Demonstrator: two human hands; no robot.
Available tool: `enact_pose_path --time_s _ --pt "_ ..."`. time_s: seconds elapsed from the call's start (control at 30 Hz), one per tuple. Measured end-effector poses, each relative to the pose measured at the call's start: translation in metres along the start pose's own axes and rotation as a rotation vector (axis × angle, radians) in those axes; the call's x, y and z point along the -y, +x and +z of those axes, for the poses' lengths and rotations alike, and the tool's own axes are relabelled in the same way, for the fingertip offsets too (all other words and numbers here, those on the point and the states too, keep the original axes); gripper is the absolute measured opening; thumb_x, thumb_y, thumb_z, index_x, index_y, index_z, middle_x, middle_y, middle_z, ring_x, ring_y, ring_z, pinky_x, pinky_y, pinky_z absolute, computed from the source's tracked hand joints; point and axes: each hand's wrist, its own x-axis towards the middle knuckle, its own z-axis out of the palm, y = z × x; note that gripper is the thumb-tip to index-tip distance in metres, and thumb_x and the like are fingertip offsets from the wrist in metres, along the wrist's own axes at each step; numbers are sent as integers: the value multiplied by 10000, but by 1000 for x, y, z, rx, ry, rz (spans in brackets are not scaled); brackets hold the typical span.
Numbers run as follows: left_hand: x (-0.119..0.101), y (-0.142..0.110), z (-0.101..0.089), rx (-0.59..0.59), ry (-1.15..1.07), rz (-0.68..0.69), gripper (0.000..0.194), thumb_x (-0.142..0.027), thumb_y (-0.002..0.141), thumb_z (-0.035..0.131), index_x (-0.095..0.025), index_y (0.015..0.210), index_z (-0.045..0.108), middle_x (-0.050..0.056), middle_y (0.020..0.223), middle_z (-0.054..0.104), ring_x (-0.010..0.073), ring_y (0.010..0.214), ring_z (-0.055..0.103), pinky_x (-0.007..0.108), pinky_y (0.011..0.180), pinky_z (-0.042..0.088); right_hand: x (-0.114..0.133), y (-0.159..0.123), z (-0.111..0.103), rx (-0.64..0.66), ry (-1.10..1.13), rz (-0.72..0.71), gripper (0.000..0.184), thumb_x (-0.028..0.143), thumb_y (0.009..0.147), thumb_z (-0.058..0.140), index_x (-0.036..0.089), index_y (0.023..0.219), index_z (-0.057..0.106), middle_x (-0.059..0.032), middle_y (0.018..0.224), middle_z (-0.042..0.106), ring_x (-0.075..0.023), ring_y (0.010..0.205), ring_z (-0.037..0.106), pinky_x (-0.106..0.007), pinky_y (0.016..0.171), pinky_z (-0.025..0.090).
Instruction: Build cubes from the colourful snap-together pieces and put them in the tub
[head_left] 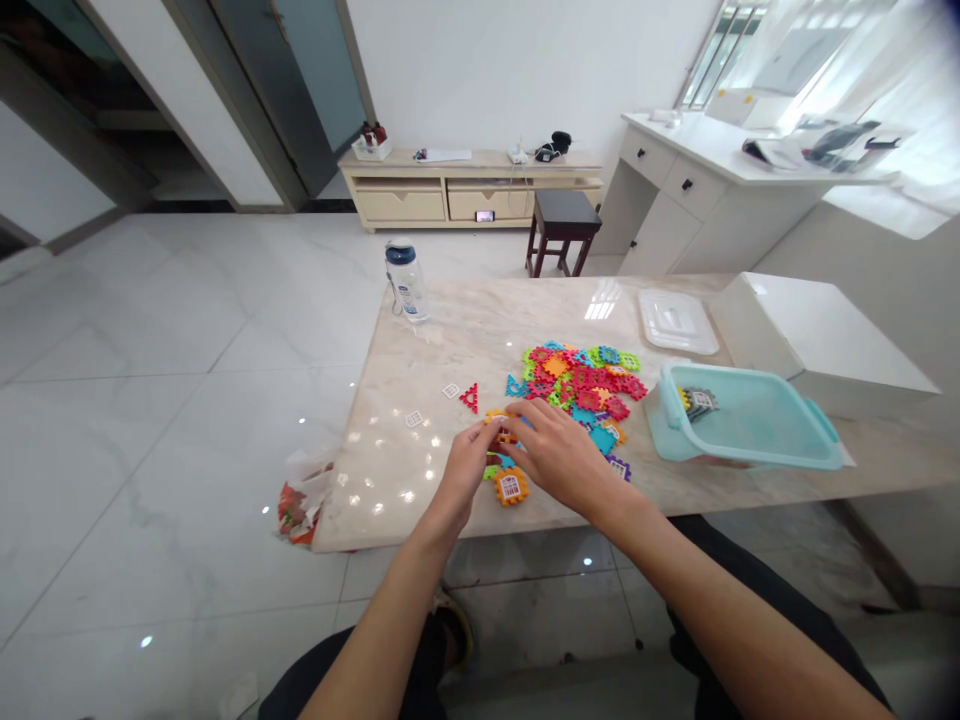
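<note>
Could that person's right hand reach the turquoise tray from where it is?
Probably yes: the right hand sits near the turquoise tray, with only flat plastic puzzle pieces lying between them.

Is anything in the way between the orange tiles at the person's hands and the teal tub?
Only a scattered pile of loose plastic tiles, lying flat on the marble table, between the orange tiles at the right hand and the teal tub. Nothing taller stands in that path.

Two bare forearms, black trousers over both knees, a dark shoe
</note>
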Motion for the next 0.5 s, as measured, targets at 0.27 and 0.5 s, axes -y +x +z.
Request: enact_pose_path --time_s 0.27,0.5 --pt "-1 -3 1 48 297 221 481 -624 940 659 -193 727 654 8 720 613 176 722 539 300 682 431 -10 -2 0 14 131 7 418 271 1029 708 210 1434 625 -163 1339 703 -335 1270 670 -553 1102 582" --pt "-7 -9 5 148 312 203 370 -532 942 655 -196 831 762 48 818 728 211 781 637 318 741 488 -33 -15 -6 39 135 77 465 366 1034 718 190 1451 612 -159 1294 740 -340 1244 699 -548 1082 589"
